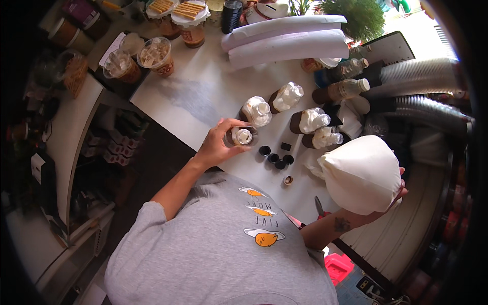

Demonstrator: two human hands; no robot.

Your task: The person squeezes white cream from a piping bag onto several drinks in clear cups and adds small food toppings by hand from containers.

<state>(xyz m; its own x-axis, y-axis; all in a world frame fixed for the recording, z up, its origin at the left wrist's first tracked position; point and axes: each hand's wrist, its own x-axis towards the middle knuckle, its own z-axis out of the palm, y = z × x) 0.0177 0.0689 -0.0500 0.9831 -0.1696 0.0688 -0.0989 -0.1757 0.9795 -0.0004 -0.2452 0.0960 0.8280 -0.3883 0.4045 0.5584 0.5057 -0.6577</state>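
My left hand (221, 143) is wrapped around a clear bottle (242, 136) with white cream at its neck, near the front edge of the white table (213, 89). A full white piping bag (362, 175) rests in my right hand (400, 187), its tip pointing left towards the table; the bag covers most of that hand. Beyond the held bottle stand two uncapped bottles with white cream over a brown drink (256, 111). Two more such bottles (314, 121) stand to the right. Several black bottle caps (273, 158) lie between these bottles and me.
Scissors (319, 207) lie near my right forearm. Plastic cups of ice (155, 56) and cups topped with biscuit sticks (190, 23) stand at the back left. Rolled white sheets (288, 47) lie at the back. Capped bottles (345, 89) and stacked clear lids (419, 76) are at the right.
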